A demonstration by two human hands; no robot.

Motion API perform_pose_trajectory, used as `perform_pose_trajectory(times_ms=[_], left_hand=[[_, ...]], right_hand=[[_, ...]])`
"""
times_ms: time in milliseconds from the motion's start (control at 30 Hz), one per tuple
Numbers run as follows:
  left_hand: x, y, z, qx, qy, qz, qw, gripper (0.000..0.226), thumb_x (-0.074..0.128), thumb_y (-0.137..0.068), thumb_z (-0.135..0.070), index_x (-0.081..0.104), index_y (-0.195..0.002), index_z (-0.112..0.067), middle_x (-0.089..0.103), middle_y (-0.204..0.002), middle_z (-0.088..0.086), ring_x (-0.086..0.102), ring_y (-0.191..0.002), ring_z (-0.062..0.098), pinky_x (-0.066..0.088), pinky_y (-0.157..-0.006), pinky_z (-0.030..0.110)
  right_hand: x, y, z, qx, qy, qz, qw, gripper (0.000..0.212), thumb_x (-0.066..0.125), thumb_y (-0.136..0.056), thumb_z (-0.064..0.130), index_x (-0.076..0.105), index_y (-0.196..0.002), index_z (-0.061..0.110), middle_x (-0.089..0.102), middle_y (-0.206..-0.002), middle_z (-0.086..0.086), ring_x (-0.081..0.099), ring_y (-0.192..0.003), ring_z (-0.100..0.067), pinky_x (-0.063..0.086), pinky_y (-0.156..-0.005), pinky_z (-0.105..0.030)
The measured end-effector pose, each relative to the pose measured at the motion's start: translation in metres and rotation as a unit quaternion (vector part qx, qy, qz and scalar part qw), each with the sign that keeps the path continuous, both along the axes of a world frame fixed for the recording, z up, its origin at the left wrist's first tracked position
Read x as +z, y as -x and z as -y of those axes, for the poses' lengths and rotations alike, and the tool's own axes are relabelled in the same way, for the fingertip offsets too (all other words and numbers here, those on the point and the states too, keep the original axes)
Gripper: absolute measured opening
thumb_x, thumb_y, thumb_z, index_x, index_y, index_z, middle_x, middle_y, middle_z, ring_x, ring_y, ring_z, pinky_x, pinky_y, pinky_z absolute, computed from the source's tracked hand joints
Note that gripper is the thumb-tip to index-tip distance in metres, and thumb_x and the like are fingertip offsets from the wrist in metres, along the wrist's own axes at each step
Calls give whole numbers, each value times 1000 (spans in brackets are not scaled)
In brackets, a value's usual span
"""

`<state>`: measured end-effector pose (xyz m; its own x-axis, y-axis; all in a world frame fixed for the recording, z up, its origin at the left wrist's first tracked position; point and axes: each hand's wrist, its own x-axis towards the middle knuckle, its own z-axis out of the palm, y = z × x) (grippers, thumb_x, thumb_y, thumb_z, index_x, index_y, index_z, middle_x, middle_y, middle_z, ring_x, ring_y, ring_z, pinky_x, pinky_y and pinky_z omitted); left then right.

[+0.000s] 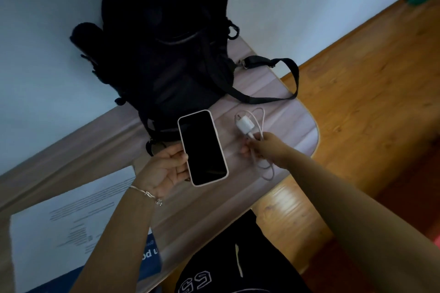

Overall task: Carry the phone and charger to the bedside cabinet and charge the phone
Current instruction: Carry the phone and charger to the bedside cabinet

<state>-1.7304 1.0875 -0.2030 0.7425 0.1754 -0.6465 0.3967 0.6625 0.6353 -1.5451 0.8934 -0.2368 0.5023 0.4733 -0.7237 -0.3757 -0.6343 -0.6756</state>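
A phone (202,147) with a dark screen and a pale case is held face up in my left hand (164,169), just above the desk. To its right, my right hand (259,146) pinches the white cable close to the white charger plug (244,124). The plug sticks out beyond my fingers, its prongs pointing away from me. Loops of the white cable (265,169) hang and lie on the desk beside my wrist.
A black backpack (166,47) stands against the wall on the grey wooden desk (281,112), its strap (285,88) trailing toward the desk's rounded corner. A printed sheet (71,221) lies at the near left. Wooden floor (369,90) spreads to the right.
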Motion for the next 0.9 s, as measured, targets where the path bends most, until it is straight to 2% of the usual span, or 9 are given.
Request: perform_pose_trajectory(times_ms=[67, 133, 200, 300, 367, 433, 533, 633, 900], left_hand=[[1, -18, 5, -32, -2, 0, 1000, 34, 39, -89, 7, 59, -112, -8, 76, -89, 3, 72, -81, 17, 59, -67, 31], [3, -37, 12, -67, -4, 2, 998, 33, 39, -89, 8, 59, -109, -8, 76, -87, 3, 72, -79, 17, 59, -65, 30], [7, -57, 21, -109, -2, 8, 994, 32, 39, -89, 8, 59, -108, -7, 76, -86, 4, 72, -79, 16, 58, -64, 29], [15, -87, 43, -175, 3, 27, 984, 31, 47, -80, 4, 60, -106, -6, 75, -86, 4, 72, -78, 16, 59, -66, 29], [21, -107, 64, -206, 8, 38, 978, 33, 51, -73, 1, 61, -104, -7, 76, -85, 3, 72, -76, 16, 58, -65, 29], [28, -125, 87, -236, 7, 51, 970, 34, 52, -72, 0, 61, -104, -8, 76, -85, 3, 72, -75, 15, 58, -63, 29], [42, -150, 124, -293, 1, 80, 953, 37, 54, -74, -1, 61, -110, -8, 75, -92, 4, 71, -81, 16, 57, -65, 29], [54, -169, 161, -346, -10, 99, 933, 37, 57, -79, -2, 59, -115, -8, 74, -98, 7, 71, -87, 17, 56, -69, 29], [79, -199, 248, -415, -29, 120, 902, 48, 59, -77, -8, 56, -125, -6, 70, -112, 12, 68, -101, 27, 58, -75, 35]], right_hand=[[6, 0, 17, -125, -90, -94, 984, 17, 46, -97, 5, 61, -89, 4, 71, -85, -15, 71, -72, -18, 55, -64, -24], [11, -1, 39, -223, -165, -149, 949, 18, 44, -98, 4, 61, -96, -2, 74, -82, -12, 73, -71, -15, 57, -63, -23], [16, -2, 63, -287, -230, -165, 915, 21, 43, -98, 6, 61, -103, -4, 73, -92, -11, 73, -78, -15, 58, -68, -24], [24, -1, 102, -356, -315, -177, 862, 25, 36, -100, 10, 58, -109, 2, 69, -106, -8, 73, -84, -14, 58, -76, -25], [30, -1, 130, -388, -360, -178, 830, 28, 32, -101, 11, 55, -114, 4, 72, -107, -5, 72, -83, -13, 57, -78, -26], [37, 0, 158, -414, -385, -166, 808, 28, 36, -98, 13, 53, -118, 4, 70, -111, -8, 71, -80, -13, 57, -78, -28], [53, 1, 202, -431, -392, -130, 802, 30, 49, -92, 15, 56, -121, 7, 70, -116, -8, 71, -91, -16, 56, -79, -29], [70, 3, 244, -446, -390, -97, 800, 26, 49, -96, 14, 60, -119, 12, 70, -118, -5, 67, -106, -21, 56, -79, -30], [96, 12, 324, -506, -374, -62, 775, 27, 49, -96, 10, 59, -121, 10, 70, -115, -7, 70, -100, -21, 58, -76, -30]])
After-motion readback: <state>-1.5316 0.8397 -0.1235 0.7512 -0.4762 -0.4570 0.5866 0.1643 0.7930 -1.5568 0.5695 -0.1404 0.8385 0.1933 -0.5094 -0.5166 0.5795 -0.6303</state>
